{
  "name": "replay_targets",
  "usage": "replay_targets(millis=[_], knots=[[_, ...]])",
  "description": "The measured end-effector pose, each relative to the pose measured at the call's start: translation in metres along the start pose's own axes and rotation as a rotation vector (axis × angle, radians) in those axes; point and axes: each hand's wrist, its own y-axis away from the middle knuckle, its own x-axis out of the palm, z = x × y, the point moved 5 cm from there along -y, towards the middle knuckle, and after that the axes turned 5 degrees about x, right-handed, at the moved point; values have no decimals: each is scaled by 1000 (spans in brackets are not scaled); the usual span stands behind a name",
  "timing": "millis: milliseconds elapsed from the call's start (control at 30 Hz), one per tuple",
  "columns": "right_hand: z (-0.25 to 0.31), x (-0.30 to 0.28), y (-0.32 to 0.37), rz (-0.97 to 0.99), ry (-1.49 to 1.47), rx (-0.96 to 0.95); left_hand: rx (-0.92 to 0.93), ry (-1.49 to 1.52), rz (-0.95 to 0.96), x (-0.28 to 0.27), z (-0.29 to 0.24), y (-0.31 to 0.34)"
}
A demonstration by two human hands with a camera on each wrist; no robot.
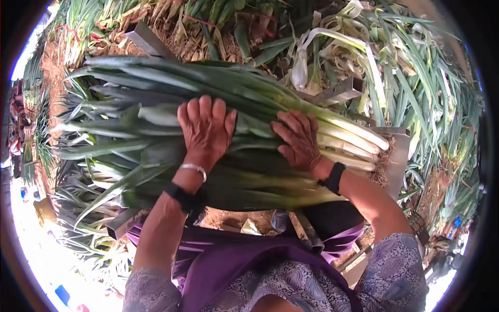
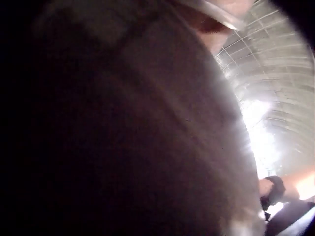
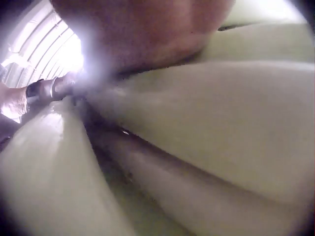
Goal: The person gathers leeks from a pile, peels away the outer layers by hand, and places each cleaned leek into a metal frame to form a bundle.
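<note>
We see the left hand (image 1: 205, 129) curled over smooth, strap-shaped leaves and the right hand (image 1: 299, 136) gripping farther right, beside pale cylindrical shanks, on one central leek bundle (image 1: 348, 136) (too tangled to count). Wiry roots (image 1: 383, 165) lie right, by one flat metal plate (image 1: 401, 148).

swirl-patterned grey-lilac top (image 1: 306, 281) | elbow-length sleeves (image 1: 397, 265) | purple apron (image 1: 223, 265) | slim silver bangle (image 1: 195, 168), left | black left wristband (image 1: 180, 197) | black right wristband (image 1: 334, 177)
</note>
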Motion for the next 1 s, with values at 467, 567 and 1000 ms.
replay_targets(millis=[467,567,1000], knots=[[44,12,-63,-144,-92,81,-40,35,7,-7,-1,10],[30,23,-70,-138,-109,58,-66,29,81,15,6,-5],[35,19,-63,-216,-100,129,-62,-88,50,12,1,-6]])
